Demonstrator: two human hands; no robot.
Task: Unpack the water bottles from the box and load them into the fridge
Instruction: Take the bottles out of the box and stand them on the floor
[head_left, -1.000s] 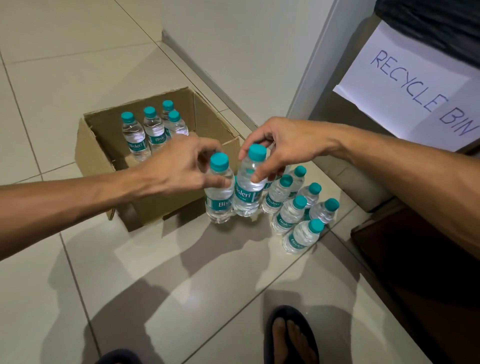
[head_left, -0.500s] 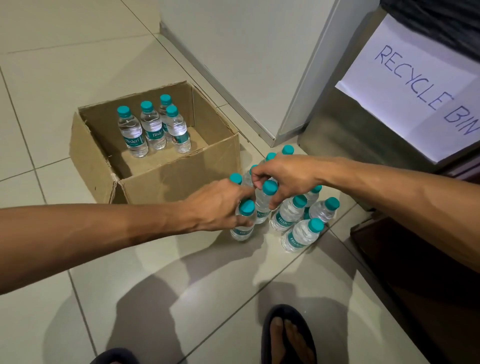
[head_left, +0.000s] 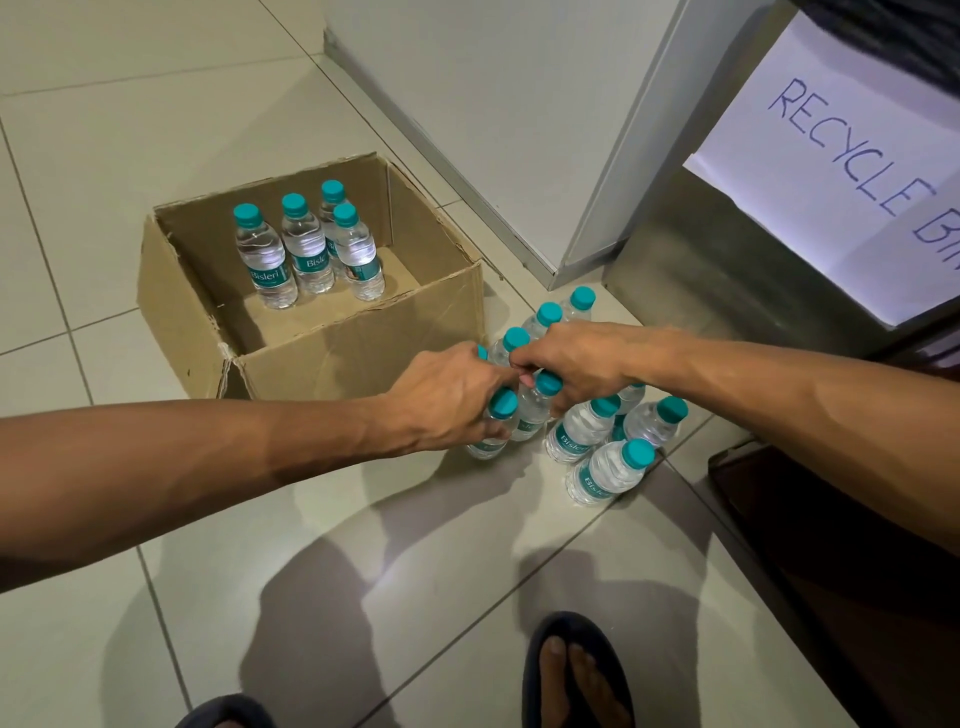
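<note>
Since a second ago: both hands have come down from above the box's near wall to the floor cluster, and the two bottles they carried now stand on the tile.

Left hand (head_left: 449, 397) grips a bottle (head_left: 493, 423) by neck and shoulder. Right hand (head_left: 569, 364) is curled over the next bottle (head_left: 535, 402); it appears to hold it still, but the fingers hide the contact.

Location: four bottles (head_left: 306, 249) stand upright at the far left corner of the box (head_left: 358, 348). The rest stand on the floor (head_left: 363, 545) just right of the box's near right corner, before the steel bin (head_left: 691, 260).

Handling, as judged: small, full, so light but dense; thin walls give under a squeeze and the film may be slippery. Best hold is the stiff cap and neck ring, or round the labelled waist. They tip easily when crowded, so set them down straight.
</note>
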